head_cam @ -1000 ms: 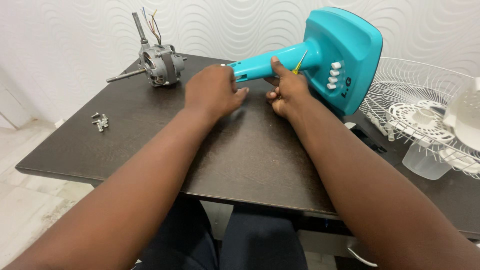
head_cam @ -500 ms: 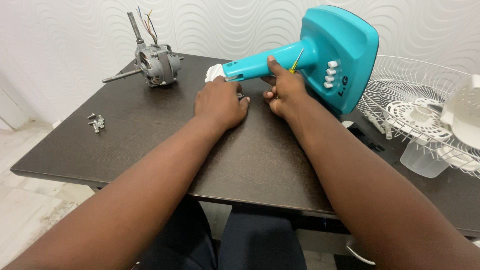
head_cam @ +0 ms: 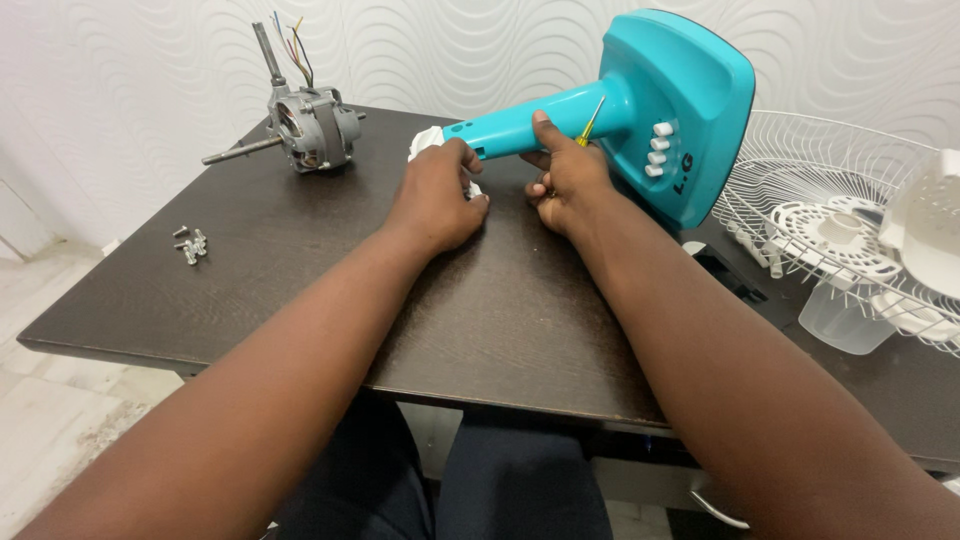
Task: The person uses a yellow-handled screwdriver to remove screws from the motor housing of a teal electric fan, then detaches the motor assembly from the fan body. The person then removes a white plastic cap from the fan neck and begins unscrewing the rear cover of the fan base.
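- Fan stand (head_cam: pixel 640 110): one, teal, lying on its side on the dark tabletop (head_cam: pixel 300 290), broad base tipped up toward the wall, neck pointing left; four white buttons on the base face.
- Left hand (head_cam: pixel 435 195): fingers curled closed over the white end piece (head_cam: pixel 425 143) at the tip of the neck.
- Right hand (head_cam: pixel 565 175): thumb up against the neck, fingers closed around a yellow-handled screwdriver (head_cam: pixel 590 122).
- Handling note: best to keep the neck steadied with the left hand and the tool square to its seat, so it does not slip on the smooth plastic.
- Motor (head_cam: pixel 310 120): one, grey, shaft out, coloured wires up, well apart at the left rear.
- Screws (head_cam: pixel 190 245): small cluster, about five, exact count unclear.
- Wire guard (head_cam: pixel 800 190): one, white, at right; a clear plastic part (head_cam: pixel 840 320) sits below it.
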